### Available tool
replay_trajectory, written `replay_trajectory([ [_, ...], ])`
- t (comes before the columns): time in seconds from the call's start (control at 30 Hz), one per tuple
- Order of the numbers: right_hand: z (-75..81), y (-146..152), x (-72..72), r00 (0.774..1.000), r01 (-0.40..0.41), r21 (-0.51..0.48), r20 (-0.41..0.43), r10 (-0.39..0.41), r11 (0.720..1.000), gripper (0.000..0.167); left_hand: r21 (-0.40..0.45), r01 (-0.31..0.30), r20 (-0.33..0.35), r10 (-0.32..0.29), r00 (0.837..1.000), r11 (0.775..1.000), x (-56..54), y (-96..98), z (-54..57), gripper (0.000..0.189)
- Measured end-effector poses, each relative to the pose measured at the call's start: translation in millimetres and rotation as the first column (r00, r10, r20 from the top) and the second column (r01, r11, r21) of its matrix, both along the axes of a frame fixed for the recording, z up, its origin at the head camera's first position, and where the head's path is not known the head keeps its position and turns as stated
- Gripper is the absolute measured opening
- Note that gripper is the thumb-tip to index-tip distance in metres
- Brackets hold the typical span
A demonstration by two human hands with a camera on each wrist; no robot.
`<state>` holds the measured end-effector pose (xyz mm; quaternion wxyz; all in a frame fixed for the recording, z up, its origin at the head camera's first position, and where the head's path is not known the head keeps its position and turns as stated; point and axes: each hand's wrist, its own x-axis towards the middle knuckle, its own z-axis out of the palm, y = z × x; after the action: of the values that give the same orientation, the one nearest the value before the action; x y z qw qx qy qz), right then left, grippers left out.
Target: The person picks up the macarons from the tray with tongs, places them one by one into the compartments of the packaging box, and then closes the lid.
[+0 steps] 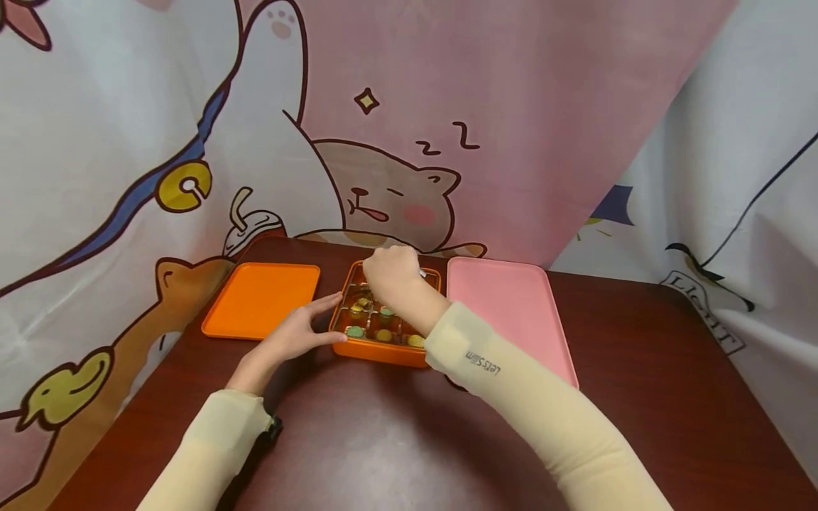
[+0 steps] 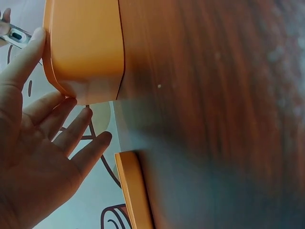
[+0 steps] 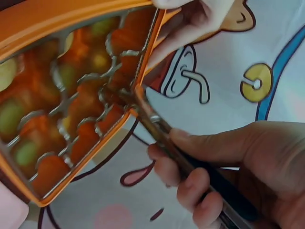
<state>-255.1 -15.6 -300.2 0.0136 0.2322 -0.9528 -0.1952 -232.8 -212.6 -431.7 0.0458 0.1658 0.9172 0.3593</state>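
An orange box [image 1: 383, 351] holds a clear divided insert with small round green and yellow pieces [image 1: 355, 331] in its compartments. My left hand [image 1: 300, 330] touches the box's left side, its thumb at the front rim and its fingers fairly straight; in the left wrist view the fingertips [image 2: 69, 99] meet the box wall. My right hand [image 1: 396, 277] is above the box's far part, gripping metal tongs [image 3: 162, 129] with dark handles. The tongs' tips reach into a compartment near a corner of the box; blur hides whether they pinch anything.
A flat orange lid or tray [image 1: 262, 301] lies left of the box. Just right of the box, a larger pink tray [image 1: 508, 305] lies partly beneath the right sleeve [image 1: 511, 383]. Behind the dark wooden table [image 1: 358, 440] hangs a cartoon-printed curtain [image 1: 511, 142].
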Motion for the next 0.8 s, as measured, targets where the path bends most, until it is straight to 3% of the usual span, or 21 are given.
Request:
replay_trajectory([
  [0.13, 2.4, 18.6, -2.1, 0.999, -0.019, -0.105, -0.031, 0.016, 0.994, 0.021, -0.016, -0.002, -0.009, 0.002, 1.0, 1.0, -0.5, -0.5, 1.3, 0.086],
  [0.43, 7.2, 45.9, -10.7, 0.999, 0.023, -0.294, -0.037, -0.036, 0.955, 0.029, -0.037, -0.005, -0.013, 0.004, 1.0, 0.999, 0.1, -0.6, 1.9, 0.086],
  [0.8, -10.7, 63.6, -22.8, 0.991, 0.132, -0.37, 0.058, -0.118, 0.919, 0.03, -0.027, -0.013, 0.0, 0.013, 1.0, 1.0, 0.8, 0.9, 0.6, 0.087],
])
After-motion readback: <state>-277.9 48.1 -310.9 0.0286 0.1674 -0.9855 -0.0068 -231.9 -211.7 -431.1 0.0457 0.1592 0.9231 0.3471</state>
